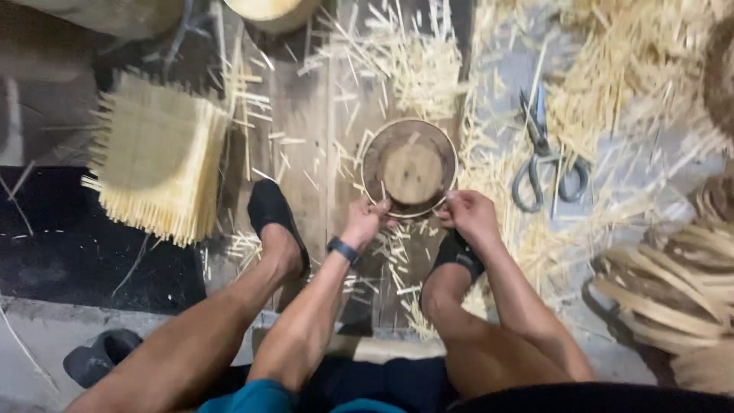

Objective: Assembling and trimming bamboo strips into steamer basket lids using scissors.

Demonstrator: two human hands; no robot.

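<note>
On the floor, round basket (410, 169) just past both hands | left hand (362, 222) pinches its near rim | right hand (469, 214) grips rim too, arms reaching forward

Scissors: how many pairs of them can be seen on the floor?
1. The scissors lie open on the floor among bamboo scraps, to the right of the round basket that both hands hold. Others could be hidden under scraps.

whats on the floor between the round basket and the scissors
In the head view, loose pale bamboo slivers litter the floor between the round basket and the scissors. Nothing else lies there. Both hands, left and right, grip the basket's near rim.
</note>
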